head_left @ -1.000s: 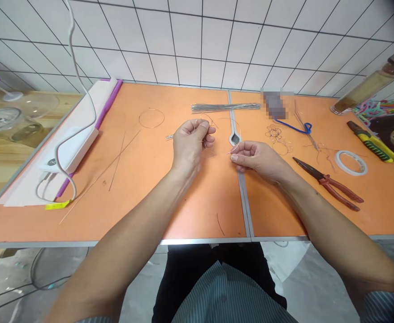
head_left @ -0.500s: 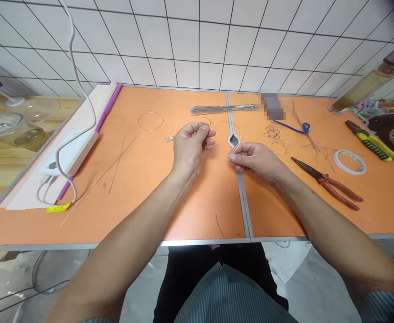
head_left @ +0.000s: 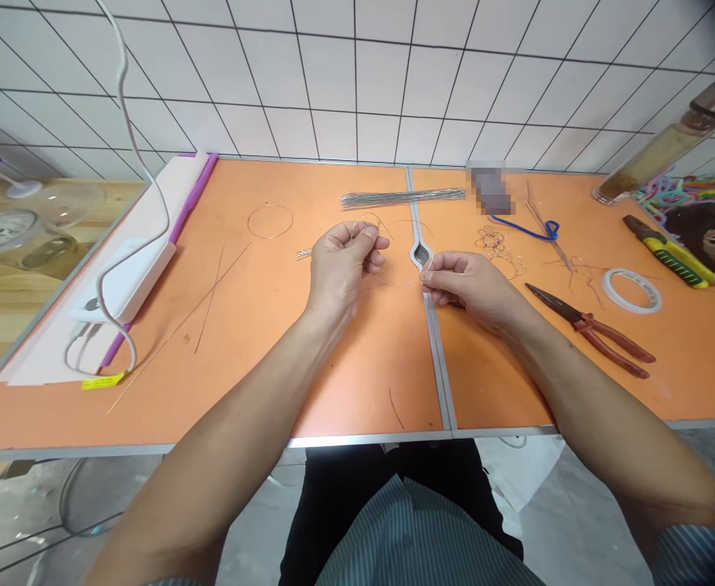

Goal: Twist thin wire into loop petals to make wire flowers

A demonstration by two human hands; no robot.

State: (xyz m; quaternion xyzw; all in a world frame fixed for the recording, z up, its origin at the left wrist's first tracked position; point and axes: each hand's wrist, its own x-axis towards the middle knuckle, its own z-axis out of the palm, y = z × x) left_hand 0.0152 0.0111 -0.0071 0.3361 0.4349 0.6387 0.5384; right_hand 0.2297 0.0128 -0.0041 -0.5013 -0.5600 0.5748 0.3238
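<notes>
Your left hand (head_left: 338, 268) and right hand (head_left: 470, 285) pinch fine wire (head_left: 387, 228) above the orange tabletop (head_left: 363, 382).
Each grip is pressed together at the fingertips; the wire seems to arc between them, though it is too thin to trace fully. A bundle of straight wires (head_left: 403, 198) lies ahead, a wire ring (head_left: 270, 221) to your left, and red-handled pliers (head_left: 589, 330) and a tape roll (head_left: 631, 291) to your right.
</notes>
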